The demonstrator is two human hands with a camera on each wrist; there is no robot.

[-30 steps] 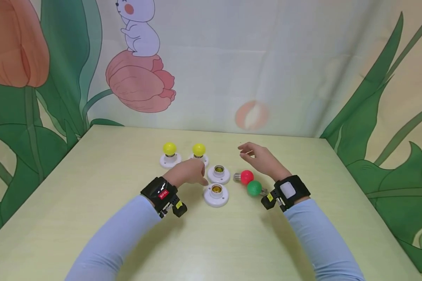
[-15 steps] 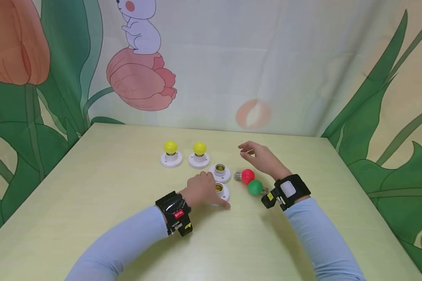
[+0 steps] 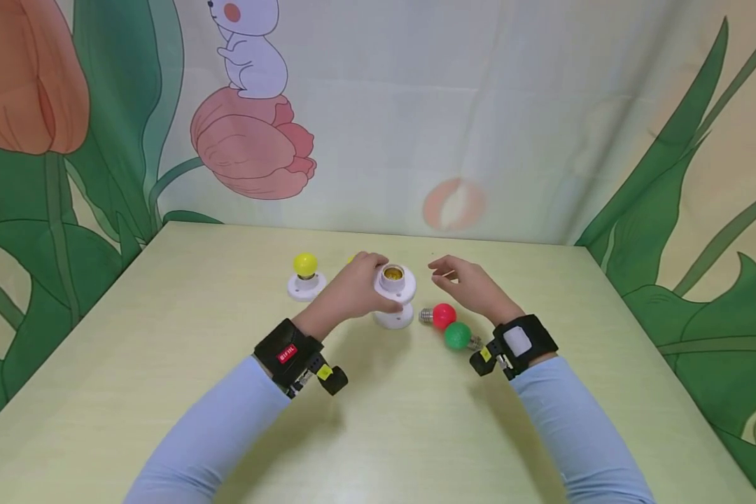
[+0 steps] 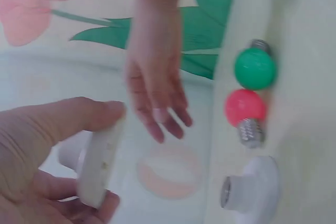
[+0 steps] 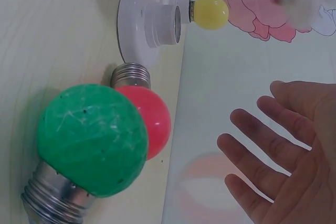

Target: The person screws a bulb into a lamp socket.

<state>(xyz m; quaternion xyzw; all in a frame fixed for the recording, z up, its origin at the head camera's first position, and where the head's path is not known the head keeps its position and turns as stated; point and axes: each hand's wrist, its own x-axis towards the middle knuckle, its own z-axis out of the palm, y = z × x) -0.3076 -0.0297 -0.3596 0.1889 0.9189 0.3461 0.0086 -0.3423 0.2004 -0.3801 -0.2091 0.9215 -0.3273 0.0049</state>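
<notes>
My left hand (image 3: 358, 288) grips a white bulb socket (image 3: 395, 281) by its round base, thumb on one side and fingers on the other. It is raised off the table, and its open brass mouth faces up in the head view. A second white socket (image 4: 249, 190) stands on the table below it, partly hidden from the head camera. My right hand (image 3: 465, 283) hovers with relaxed fingers and holds nothing. Nearest to it on the table lie a red bulb (image 3: 444, 316) and a green bulb (image 3: 458, 336), touching each other in the left wrist view.
Farther left, a yellow bulb (image 3: 305, 264) sits upright in a white socket (image 3: 306, 285). Another yellow bulb (image 5: 210, 12) in a socket is mostly hidden behind my left hand in the head view. A printed curtain (image 3: 378, 126) hangs behind the table's back edge.
My left hand came over to the nearest empty socket, took hold of it and lifted it up and away from me. My right hand and the loose bulbs stay put.
</notes>
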